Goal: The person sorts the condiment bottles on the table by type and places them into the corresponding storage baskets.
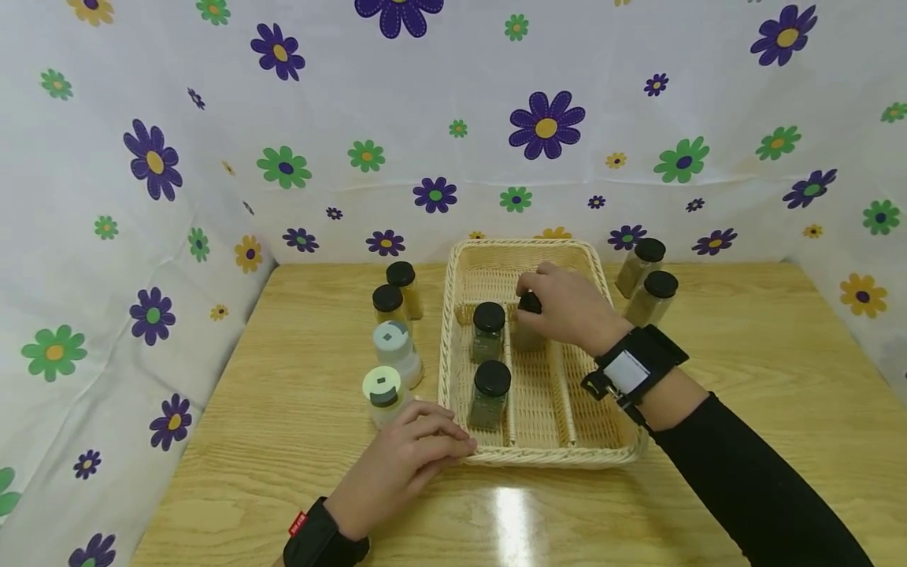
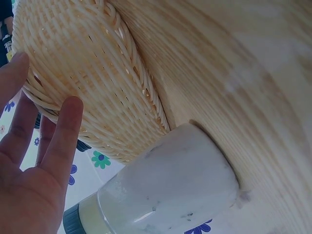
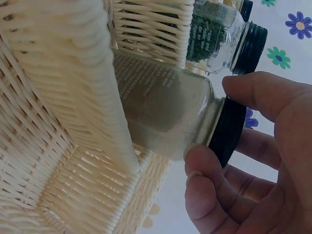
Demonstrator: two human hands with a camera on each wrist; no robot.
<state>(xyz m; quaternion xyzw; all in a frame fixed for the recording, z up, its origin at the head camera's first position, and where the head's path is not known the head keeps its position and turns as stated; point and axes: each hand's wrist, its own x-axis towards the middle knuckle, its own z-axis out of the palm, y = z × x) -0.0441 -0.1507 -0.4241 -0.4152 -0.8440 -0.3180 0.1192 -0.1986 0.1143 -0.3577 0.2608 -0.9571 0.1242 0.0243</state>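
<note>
My right hand [image 1: 570,307] grips a spice jar [image 3: 163,105] by its black lid [image 3: 229,129], thumb on one side and fingers on the other. That jar holds greyish-brown powder and stands in the middle compartment of a wicker basket [image 1: 556,455]. In the left compartment are two black-lidded jars of green herbs, a rear one [image 1: 487,339] and a front one [image 1: 489,398]. At the basket's near left corner, my left hand [image 1: 407,453] rests its loosely extended fingers on the rim. Close beside it stands a jar with a pale green lid [image 1: 383,386].
Left of the basket, a white-lidded shaker [image 1: 397,350] and two black-lidded jars with yellowish contents, one nearer [image 1: 390,303] and one farther [image 1: 405,283], form a row. Two brownish jars, rear [image 1: 638,268] and front [image 1: 652,298], stand right. A flowered cloth [image 1: 460,150] hangs behind the wooden table [image 1: 283,378].
</note>
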